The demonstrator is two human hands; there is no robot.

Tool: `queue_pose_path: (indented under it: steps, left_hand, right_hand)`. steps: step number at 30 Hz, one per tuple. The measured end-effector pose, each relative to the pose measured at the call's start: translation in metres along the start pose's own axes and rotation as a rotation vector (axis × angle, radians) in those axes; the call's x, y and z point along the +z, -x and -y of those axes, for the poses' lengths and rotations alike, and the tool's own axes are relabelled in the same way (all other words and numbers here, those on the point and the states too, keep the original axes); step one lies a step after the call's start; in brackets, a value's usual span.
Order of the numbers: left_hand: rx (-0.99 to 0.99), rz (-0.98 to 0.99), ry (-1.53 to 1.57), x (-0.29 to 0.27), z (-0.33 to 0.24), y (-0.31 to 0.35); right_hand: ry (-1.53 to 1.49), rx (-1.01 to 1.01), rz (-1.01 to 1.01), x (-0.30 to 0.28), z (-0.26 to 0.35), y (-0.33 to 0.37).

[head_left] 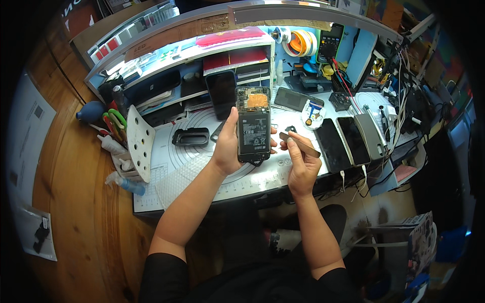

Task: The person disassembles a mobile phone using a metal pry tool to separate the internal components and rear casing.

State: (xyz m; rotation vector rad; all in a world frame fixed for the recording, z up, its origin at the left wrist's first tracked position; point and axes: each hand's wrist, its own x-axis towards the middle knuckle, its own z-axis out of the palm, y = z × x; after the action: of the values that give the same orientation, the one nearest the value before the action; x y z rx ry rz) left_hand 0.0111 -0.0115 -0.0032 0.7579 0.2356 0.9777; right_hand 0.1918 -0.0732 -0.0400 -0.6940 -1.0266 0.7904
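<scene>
Left hand [227,146]: grasping an opened smartphone [253,124] upright by its left side, thumb along the edge, fingers behind.
Opened smartphone: back cover off, black battery and orange-brown tape at the top showing; held above the white work mat [192,161] near the table's front edge.
Right hand [302,161]: closed on a thin flat metal pry tool [299,143], its tip just right of the phone; whether it touches is hard to tell.
Right of the hands: two dark phones [343,143] lying side by side.
Left of the mat: black phone case [191,136], white perforated stand [140,141].
Rear edge: multimeter [331,40], tape rolls [300,43].
</scene>
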Motion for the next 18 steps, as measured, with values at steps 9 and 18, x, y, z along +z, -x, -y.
queue_pose_path:
  steps: [9, 18]
  left_hand:
    - [-0.013, -0.004, -0.028, 0.0076, 0.0035, 0.0007]
    - [-0.008, -0.024, 0.0, 0.0096, 0.0077, 0.0003]
  right_hand:
    - [0.022, -0.002, 0.001, 0.0023, 0.0078, 0.0035]
    - [0.018, 0.019, 0.01, 0.0054, 0.0044, 0.0083]
